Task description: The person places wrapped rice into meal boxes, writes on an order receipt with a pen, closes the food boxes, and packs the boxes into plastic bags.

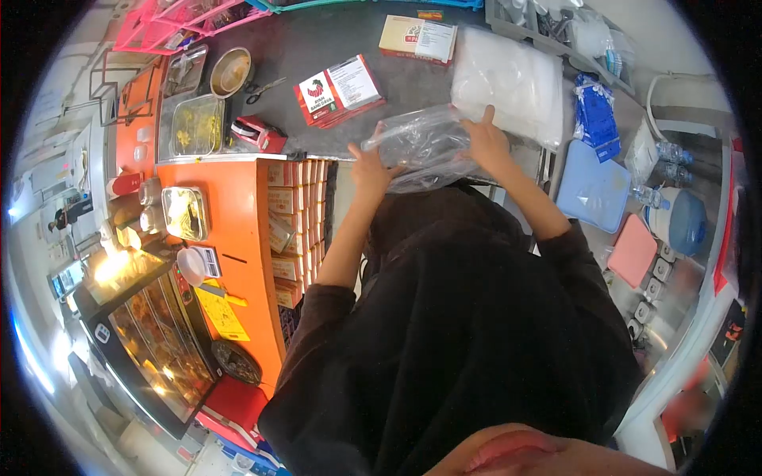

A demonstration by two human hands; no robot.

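Observation:
A clear plastic bag point(425, 143) is stretched between my two hands at the counter's front edge, in front of my body. My left hand point(371, 170) grips its left side, with a finger pointing up. At its right side, my right hand point(486, 144) holds the plastic, thumb and fingers partly spread around it. Just beyond my right hand lies a thick stack of translucent plastic bags point(508, 79). A pile of red and white printed cards or flat packs point(340, 91) rests on the counter past my left hand.
A red stapler point(259, 134), scissors point(264, 90), a metal bowl point(231, 72) and a glass container point(198, 125) stand to the left. A printed box point(417, 38) sits farther back. Blue point(594, 184) and pink point(633, 250) boards lie at right; a lit food display point(159, 341) is at left.

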